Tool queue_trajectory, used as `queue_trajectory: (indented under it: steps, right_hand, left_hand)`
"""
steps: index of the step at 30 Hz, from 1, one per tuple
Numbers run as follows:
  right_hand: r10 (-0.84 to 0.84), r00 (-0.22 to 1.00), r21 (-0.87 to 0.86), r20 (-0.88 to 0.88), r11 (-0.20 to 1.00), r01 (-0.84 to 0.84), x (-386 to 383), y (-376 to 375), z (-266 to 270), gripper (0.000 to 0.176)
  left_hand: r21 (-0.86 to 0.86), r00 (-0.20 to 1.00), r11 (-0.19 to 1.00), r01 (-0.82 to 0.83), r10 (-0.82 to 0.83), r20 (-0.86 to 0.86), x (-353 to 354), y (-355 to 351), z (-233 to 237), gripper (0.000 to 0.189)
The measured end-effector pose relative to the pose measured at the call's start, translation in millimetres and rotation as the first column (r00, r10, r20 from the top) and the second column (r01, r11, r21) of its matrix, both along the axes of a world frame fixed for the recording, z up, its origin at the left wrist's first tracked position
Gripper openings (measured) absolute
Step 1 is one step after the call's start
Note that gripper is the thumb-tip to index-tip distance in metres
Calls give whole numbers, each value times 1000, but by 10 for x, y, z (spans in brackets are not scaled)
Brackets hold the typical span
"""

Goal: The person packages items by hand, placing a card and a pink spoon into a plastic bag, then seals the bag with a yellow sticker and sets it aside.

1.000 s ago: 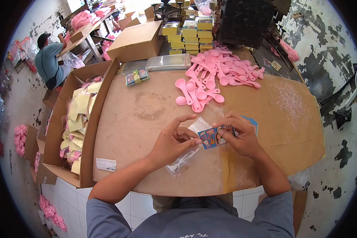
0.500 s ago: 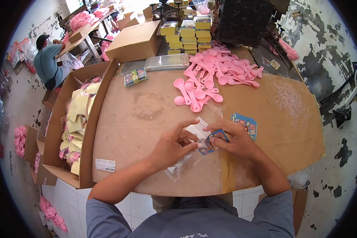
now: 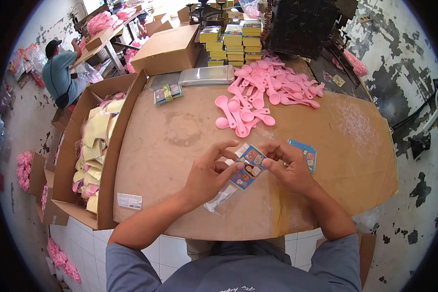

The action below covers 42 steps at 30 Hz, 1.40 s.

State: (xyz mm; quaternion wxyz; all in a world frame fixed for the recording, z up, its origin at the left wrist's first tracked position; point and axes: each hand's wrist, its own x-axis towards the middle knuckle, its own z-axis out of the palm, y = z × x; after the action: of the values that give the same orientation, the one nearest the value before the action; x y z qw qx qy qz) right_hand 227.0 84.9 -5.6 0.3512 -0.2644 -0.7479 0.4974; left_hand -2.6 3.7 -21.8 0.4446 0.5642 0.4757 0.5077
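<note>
A blue printed card (image 3: pixel 248 171) with small colourful pictures lies face up between my hands, over or partly inside a clear plastic bag (image 3: pixel 222 200). My left hand (image 3: pixel 204 173) pinches the bag and the card's left side, thumb on top. At the card's right corner, my right hand (image 3: pixel 293 168) has thumb and fingers closed on the edge. Beside that hand sits a small stack of matching blue cards (image 3: pixel 306 155), partly covered by the fingers. Pink measuring spoons (image 3: pixel 248 112) are heaped beyond my hands.
An open carton (image 3: pixel 109 180) of packed pieces stands at the left. Behind are a banded card bundle (image 3: pixel 168 94), a stack of clear bags (image 3: pixel 207 76), a closed box (image 3: pixel 165 48) and yellow-edged card stacks (image 3: pixel 233 44). Thin strands (image 3: pixel 355 119) lie right. A person (image 3: pixel 63 73) sits far left.
The card has turned flatter and moved left, so its printed face now shows fully over the bag. My right hand has drawn slightly right, to its corner. The seated person's arm has risen.
</note>
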Motion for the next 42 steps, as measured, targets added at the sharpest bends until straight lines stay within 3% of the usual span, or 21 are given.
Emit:
queue_trajectory:
  steps: [2, 5, 8, 11, 14, 17, 23, 26, 29, 32, 35, 38, 42]
  right_hand:
    - [35, 993, 239, 116, 969, -62, 5, -11, 25, 29]
    - [145, 976, 80, 163, 984, -160, -96, -116, 47, 23]
    - [-1, 991, 152, 131, 988, -19, -79, -19, -64, 19]
    - [3, 996, 143, 84, 990, -16, -96, 90, -21, 18]
    - [131, 960, 320, 246, 924, -208, -98, 278, 257, 19]
    - [-152, 969, 461, 195, 886, 46, -163, 732, 188, 21]
    - [-283, 856, 670, 432, 736, -94, -150, 1134, -82, 24]
    - [-190, 904, 475, 384, 880, -17, -95, 1067, -37, 38]
    - [-269, 847, 281, 459, 948, 149, -7, 836, 248, 43]
    - [-70, 978, -6, 196, 997, 73, 42, 701, 162, 46]
    - [49, 997, -219, -53, 974, -60, -48, 327, 364, 50]
    - [-65, 978, -177, -199, 984, 30, -99, 171, 420, 58]
    - [-20, 985, -90, -171, 996, 5, -68, 187, 360, 60]
  left_hand:
    - [-30, 999, 999, -27, 29, 46, -4, -2, 47, 49]
    - [-18, 999, 1000, -5, 6, 38, -14, 19, -21, 51]
    - [-24, 995, 999, 25, -22, 99, 20, -5, 76, 53]
    - [-112, 990, 984, 136, -131, 45, -25, 37, -8, 52]
    - [-142, 978, 979, 147, -122, 172, -31, 69, -158, 43]
    - [-164, 978, 979, 126, -94, 187, -67, 85, -103, 31]
    - [-186, 992, 975, 118, -108, 63, -88, 71, -60, 21]
    - [-243, 976, 954, 176, -136, 171, -111, 57, 41, 24]
    - [-187, 965, 968, 167, -122, 230, -108, 92, -38, 23]
    - [-175, 951, 969, 174, -119, 284, -86, 77, -8, 25]
    - [-218, 958, 951, 219, -167, 235, -69, 66, -18, 29]
    - [-200, 972, 959, 200, -168, 162, -12, 35, -22, 30]
    - [-205, 962, 948, 242, -207, 179, -23, 36, -11, 33]
